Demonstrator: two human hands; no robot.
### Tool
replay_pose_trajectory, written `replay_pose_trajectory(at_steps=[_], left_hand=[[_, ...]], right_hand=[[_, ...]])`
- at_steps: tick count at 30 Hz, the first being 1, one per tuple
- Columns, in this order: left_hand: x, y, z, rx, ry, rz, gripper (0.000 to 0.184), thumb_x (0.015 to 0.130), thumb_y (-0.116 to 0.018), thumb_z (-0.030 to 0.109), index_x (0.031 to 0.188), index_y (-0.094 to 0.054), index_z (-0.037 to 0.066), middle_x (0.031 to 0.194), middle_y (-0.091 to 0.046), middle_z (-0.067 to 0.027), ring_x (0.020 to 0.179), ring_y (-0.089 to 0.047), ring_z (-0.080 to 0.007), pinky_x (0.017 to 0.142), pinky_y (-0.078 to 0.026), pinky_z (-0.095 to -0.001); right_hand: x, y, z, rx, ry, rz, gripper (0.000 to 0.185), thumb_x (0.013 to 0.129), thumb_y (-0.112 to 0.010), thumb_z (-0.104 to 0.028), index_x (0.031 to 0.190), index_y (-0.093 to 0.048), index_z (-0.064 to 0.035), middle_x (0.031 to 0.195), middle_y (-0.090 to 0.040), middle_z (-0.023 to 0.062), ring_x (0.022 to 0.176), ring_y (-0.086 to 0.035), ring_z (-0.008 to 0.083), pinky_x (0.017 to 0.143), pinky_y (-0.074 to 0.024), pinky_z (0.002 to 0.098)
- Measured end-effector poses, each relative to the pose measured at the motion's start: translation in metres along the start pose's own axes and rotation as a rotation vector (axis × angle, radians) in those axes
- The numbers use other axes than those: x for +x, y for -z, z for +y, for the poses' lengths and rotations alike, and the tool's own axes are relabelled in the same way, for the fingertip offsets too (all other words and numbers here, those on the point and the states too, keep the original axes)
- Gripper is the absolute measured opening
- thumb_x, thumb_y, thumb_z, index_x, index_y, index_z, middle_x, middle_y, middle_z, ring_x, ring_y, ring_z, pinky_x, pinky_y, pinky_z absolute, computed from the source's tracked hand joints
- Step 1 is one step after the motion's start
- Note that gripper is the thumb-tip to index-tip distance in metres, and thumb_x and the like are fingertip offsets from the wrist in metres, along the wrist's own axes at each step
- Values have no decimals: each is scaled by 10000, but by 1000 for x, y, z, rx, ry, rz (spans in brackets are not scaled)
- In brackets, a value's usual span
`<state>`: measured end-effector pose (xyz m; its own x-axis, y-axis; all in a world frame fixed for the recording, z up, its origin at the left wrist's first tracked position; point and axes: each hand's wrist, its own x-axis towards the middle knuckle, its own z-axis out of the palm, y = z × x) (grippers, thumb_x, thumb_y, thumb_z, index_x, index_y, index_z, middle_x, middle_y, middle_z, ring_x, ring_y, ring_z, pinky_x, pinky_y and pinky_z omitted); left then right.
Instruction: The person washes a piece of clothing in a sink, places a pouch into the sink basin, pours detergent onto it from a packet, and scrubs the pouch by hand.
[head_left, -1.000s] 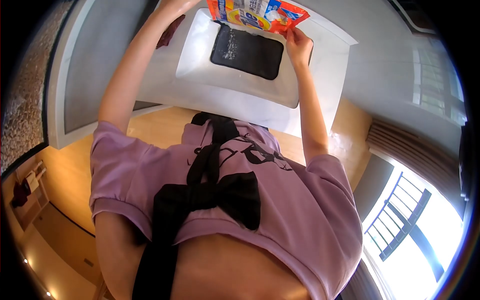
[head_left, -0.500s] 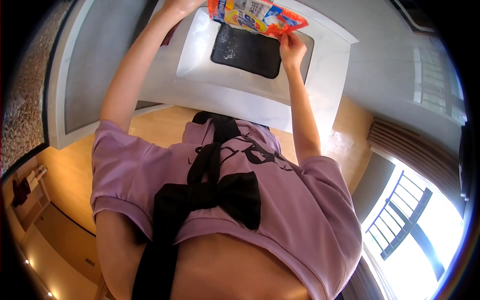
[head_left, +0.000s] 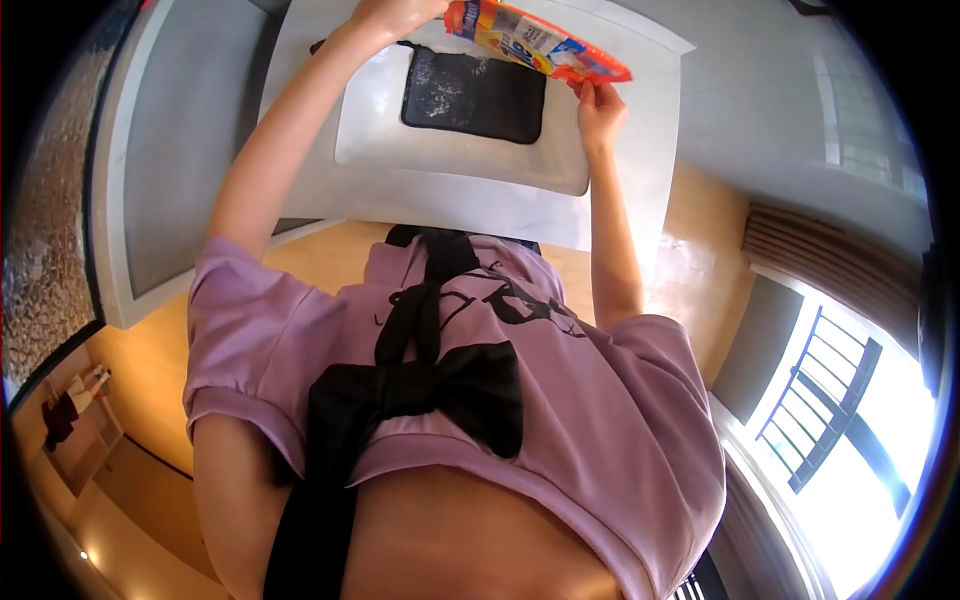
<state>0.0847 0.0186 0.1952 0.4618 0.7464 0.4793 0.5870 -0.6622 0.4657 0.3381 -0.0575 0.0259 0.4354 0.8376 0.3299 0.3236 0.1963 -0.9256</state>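
Observation:
An orange detergent bag (head_left: 540,42) with blue and yellow print hangs tilted above the far part of a white sink basin (head_left: 370,130). Its lower right corner is pinched in my right hand (head_left: 602,112). At the bag's upper left end is my left hand (head_left: 398,14), closed on the edge, partly cut off by the frame top. Below the bag, a flat black rectangular thing (head_left: 475,98) lies in the basin, with white specks scattered over its left half. I cannot make out what kind of thing it is.
A pale countertop (head_left: 640,165) surrounds the basin. To the left stands a grey panel with a light frame (head_left: 195,140). A window (head_left: 840,430) with a curtain (head_left: 820,250) is on the right. A small dark thing (head_left: 318,46) sits left of the basin, behind my left arm.
The bag and both hands have shifted slightly right in view, while the sink and black thing have shifted left and up. The bag appears tilted more edge-on. Both hands keep their hold.

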Motion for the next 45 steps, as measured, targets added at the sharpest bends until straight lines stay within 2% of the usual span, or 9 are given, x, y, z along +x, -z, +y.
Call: replay_pose_trajectory(at_steps=[12, 16, 23, 25, 27, 35, 41, 44, 45], left_hand=[[15, -29, 19, -81, -87, -21, 62, 617, -639, 54, 667, -643, 18, 689, -609, -127, 670, -579, -269, 623, -459, -342], [17, -40, 24, -72, -46, -48, 70, 616, -642, 55, 675, -645, 19, 696, -613, -131, 667, -582, -271, 624, -460, -341], [22, -52, 39, -176, -48, -94, 86, 633, -625, 33, 713, -653, 17, 700, -621, -147, 646, -608, -255, 611, -469, -327], [23, -53, 44, -200, -18, -129, 92, 632, -625, 33, 719, -652, 16, 698, -620, -149, 641, -610, -252, 606, -470, -325], [26, -54, 46, -218, 17, -155, 99, 632, -626, 33, 725, -652, 14, 696, -620, -152, 635, -612, -249, 600, -470, -324], [33, -63, 48, -170, -82, -152, 106, 634, -626, 70, 723, -651, 19, 684, -615, -152, 641, -610, -264, 597, -468, -333], [56, -72, 27, -82, -120, -120, 111, 637, -616, 84, 719, -648, 15, 706, -611, -163, 676, -599, -297, 619, -469, -349], [66, -74, 21, 22, -119, -79, 111, 639, -616, 89, 710, -646, 9, 729, -605, -179, 697, -591, -317, 631, -465, -360], [66, -74, 21, 21, -121, -82, 111, 639, -616, 89, 710, -646, 9, 729, -605, -179, 697, -591, -317, 631, -465, -360]], right_hand=[[-6, 33, 19, -67, -72, 52, 107, 780, -520, -9, 813, -581, 74, 680, -628, 129, 644, -620, 150, 594, -469, 249], [-10, 43, 19, -174, -67, 93, 111, 781, -524, -17, 813, -584, 72, 689, -629, 138, 649, -620, 156, 591, -470, 254], [-11, 69, 36, -80, -45, 169, 108, 774, -530, -20, 810, -586, 66, 690, -630, 148, 640, -627, 188, 595, -475, 254], [-14, 76, 20, -270, -77, 124, 109, 776, -528, -23, 808, -586, 63, 682, -631, 140, 649, -631, 185, 595, -475, 251], [-13, 80, 17, -201, -107, 111, 113, 778, -527, -33, 799, -586, 62, 679, -631, 137, 648, -631, 181, 595, -473, 255], [-5, 81, 33, -259, -103, 122, 122, 779, -520, -44, 773, -584, 59, 694, -639, 126, 642, -629, 174, 607, -471, 253], [3, 60, 30, -131, -122, 217, 135, 776, -520, -44, 807, -588, 69, 686, -630, 129, 632, -608, 152, 613, -464, 254], [6, 49, 39, -160, -189, 143, 134, 770, -528, -49, 801, -587, 67, 673, -625, 134, 612, -597, 151, 595, -459, 264], [3, 42, 35, -117, -120, 215, 134, 760, -537, -64, 789, -594, 53, 652, -618, 132, 587, -583, 145, 576, -452, 272]])
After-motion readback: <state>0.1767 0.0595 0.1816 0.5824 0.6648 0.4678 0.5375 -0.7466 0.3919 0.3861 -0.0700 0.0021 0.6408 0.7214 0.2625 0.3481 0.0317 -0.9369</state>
